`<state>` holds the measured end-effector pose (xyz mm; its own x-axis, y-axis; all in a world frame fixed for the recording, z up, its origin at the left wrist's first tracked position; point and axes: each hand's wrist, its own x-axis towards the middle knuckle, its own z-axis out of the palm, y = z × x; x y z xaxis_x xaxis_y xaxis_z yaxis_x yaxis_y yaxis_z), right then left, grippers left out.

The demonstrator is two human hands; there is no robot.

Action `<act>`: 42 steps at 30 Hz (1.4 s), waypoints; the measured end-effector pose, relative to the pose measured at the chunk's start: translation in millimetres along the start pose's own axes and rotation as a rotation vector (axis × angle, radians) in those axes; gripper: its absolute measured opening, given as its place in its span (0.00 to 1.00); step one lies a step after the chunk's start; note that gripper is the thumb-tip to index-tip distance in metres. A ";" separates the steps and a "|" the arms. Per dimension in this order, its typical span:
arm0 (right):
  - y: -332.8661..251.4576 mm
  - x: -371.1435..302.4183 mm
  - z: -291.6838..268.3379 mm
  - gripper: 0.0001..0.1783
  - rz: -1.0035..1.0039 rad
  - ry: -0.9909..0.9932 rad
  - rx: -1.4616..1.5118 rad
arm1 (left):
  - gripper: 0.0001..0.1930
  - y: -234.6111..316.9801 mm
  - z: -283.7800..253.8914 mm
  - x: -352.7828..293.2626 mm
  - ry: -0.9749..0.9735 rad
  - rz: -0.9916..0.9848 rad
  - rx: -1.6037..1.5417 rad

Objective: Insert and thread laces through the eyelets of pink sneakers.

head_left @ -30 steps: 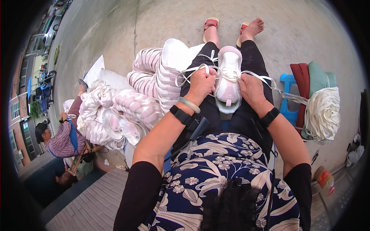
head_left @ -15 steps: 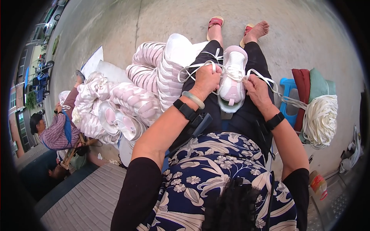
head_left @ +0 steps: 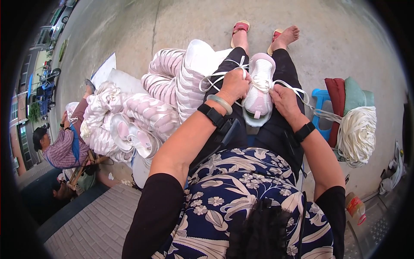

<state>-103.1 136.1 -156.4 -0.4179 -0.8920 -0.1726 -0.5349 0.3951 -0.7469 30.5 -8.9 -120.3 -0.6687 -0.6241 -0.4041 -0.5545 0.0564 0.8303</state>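
A white and pale pink sneaker (head_left: 259, 102) rests on my lap between my thighs, its heel toward me. White shoelace (head_left: 261, 82) crosses the shoe's opening and runs out to both sides. On the shoe's left, my left hand (head_left: 235, 85) is closed on the lace, with a loop standing out beyond the knuckles. My right hand (head_left: 284, 100) pinches the lace at the shoe's right edge. From there a lace trails right toward a thick bundle of white laces (head_left: 357, 134). The fingertips of my left hand are partly hidden.
Stacked pink and white shoe uppers (head_left: 161, 77) lie on the left, near a loose heap of them (head_left: 144, 110). To the right stands a blue stool (head_left: 321, 113) beside red and green cushions (head_left: 335, 97). Another person (head_left: 64, 149) sits at far left. A plastic bottle (head_left: 355, 207) lies lower right.
Both hands and the sneaker have shifted very slightly in the picture. The grip on the lace looks the same.
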 end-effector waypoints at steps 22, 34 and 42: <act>-12.5 -2.4 -7.8 0.15 -0.100 0.012 -0.200 | 0.13 1.2 16.8 -39.8 0.213 0.527 0.480; -18.2 -10.1 -22.6 0.16 -0.142 -0.097 -0.251 | 0.03 10.0 39.8 -36.5 0.083 0.625 0.594; -6.9 -7.8 -19.4 0.12 -0.161 -0.113 -0.233 | 0.05 10.9 58.3 -27.0 0.160 0.574 0.708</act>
<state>-110.4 144.6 -137.4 -0.2365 -0.9609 -0.1438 -0.7473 0.2745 -0.6052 13.6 54.0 -122.7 -0.8872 -0.4508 0.0983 -0.3684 0.8204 0.4372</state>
